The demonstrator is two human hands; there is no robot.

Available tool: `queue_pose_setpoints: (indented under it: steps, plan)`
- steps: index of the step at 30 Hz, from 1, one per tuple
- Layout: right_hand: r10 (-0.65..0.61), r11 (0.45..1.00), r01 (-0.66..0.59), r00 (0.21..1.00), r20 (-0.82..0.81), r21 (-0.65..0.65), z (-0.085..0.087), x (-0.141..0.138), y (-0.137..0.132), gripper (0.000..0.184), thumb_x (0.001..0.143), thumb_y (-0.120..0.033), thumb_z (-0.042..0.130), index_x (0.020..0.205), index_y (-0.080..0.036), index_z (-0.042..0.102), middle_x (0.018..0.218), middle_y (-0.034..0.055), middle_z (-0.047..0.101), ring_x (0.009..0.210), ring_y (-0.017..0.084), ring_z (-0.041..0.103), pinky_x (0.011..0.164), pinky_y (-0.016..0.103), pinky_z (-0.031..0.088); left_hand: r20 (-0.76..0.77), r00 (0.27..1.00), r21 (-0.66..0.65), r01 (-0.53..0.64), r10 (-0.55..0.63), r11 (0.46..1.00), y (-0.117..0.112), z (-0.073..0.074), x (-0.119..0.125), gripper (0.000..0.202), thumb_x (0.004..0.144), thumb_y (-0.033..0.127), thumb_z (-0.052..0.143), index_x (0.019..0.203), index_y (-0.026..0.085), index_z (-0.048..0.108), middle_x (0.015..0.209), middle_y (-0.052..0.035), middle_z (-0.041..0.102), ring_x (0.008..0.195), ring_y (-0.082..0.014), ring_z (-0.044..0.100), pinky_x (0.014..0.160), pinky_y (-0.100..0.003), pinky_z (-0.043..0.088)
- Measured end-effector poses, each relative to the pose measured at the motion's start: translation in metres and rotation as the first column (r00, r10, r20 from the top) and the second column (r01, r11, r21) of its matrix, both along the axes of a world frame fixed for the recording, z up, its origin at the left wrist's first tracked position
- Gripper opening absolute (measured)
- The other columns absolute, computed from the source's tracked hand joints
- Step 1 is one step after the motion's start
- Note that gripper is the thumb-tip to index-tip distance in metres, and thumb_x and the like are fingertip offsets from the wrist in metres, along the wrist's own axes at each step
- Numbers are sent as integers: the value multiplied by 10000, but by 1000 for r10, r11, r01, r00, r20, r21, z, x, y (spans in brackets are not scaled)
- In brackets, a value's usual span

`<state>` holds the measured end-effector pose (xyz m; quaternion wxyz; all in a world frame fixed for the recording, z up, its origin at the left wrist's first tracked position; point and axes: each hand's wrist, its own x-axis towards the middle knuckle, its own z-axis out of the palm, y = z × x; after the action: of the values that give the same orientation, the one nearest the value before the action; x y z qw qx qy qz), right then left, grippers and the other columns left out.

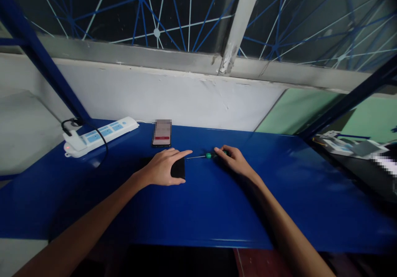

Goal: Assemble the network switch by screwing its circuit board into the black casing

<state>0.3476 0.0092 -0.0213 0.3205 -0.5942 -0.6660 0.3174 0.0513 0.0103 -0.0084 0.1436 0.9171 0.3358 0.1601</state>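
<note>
A dark, flat, box-like object [178,168] lies on the blue table, mostly covered by my left hand [161,167]. My left fingers and thumb span its far and near edges, gripping it. What kind of object it is cannot be made out. In my right hand [232,158] is a screwdriver [208,156] with a green and dark handle, my fingers closed around the handle. The thin metal shaft points left, nearly level with the table, and its tip is close to the dark object's right edge; whether they touch I cannot tell.
A phone [161,133] with a lit screen lies behind my left hand. At the back left of the blue table [198,215] sits a white power strip [107,134] with a black cable [104,140]. Blue frame posts flank the table; papers [356,144] are at the right.
</note>
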Motion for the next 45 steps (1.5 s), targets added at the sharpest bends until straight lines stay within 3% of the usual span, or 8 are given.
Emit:
queue_pose_setpoints:
  steps: [3,7,11,15,21,30,37,45]
  plan:
    - [15,998,-17,1000,23,67,-1,-2,0,473,885,-628,468,706,-191,501,599,-46,413,545,98,336,510,253,256,-9,1000,13,-3,3,1000,0,1,0,877,722,492,724,1482,271,347,1100,-106,618,979,-278,570,828,-421,480]
    - [58,998,-60,991,-124,-7,0,0,-2,409,781,-585,652,927,-230,511,612,-76,459,497,90,339,484,236,268,-20,1000,0,-12,12,1000,1,1,0,890,719,500,721,1487,260,341,1054,-103,617,934,-270,571,783,-406,480]
    - [7,1000,-11,991,-130,-28,-4,-1,-1,439,788,-643,604,778,-216,502,562,-67,430,480,94,335,474,244,254,-9,1000,1,-9,9,1000,0,0,-1,892,721,510,714,1489,261,338,1064,-106,616,928,-266,576,765,-397,479]
    - [-25,993,20,999,37,114,-5,-4,1,530,853,-675,471,622,-198,479,568,-38,394,546,112,350,517,259,252,9,1000,13,-3,3,1000,0,-1,-1,883,722,527,703,1487,276,341,1084,-108,622,939,-269,584,770,-399,478]
    - [40,997,-35,996,-76,68,0,-1,1,404,780,-600,633,888,-227,522,682,-42,510,571,115,400,534,244,304,3,1000,34,-6,6,999,2,-2,-2,891,714,524,707,1485,267,343,1103,-114,630,956,-277,594,798,-418,476]
    - [-13,986,-5,994,107,164,-1,-4,4,532,869,-664,443,622,-196,493,580,-21,441,581,129,398,547,271,270,-41,999,20,-20,21,1000,0,3,-2,899,721,555,686,1496,278,324,1185,-115,630,1040,-296,584,857,-435,468]
    - [41,995,-36,998,-43,92,9,-4,-1,388,765,-567,663,857,-212,534,677,-26,540,596,124,442,564,259,324,-52,998,8,-37,37,999,-1,4,-3,902,717,555,696,1494,285,326,1188,-104,628,1057,-292,572,881,-428,460]
    - [-30,985,13,995,90,175,4,-8,1,490,872,-644,463,684,-196,531,597,-21,469,582,128,419,552,275,282,-51,998,9,-28,28,1000,-1,4,-2,886,722,540,688,1493,294,328,1208,-113,625,1083,-308,571,894,-448,454]
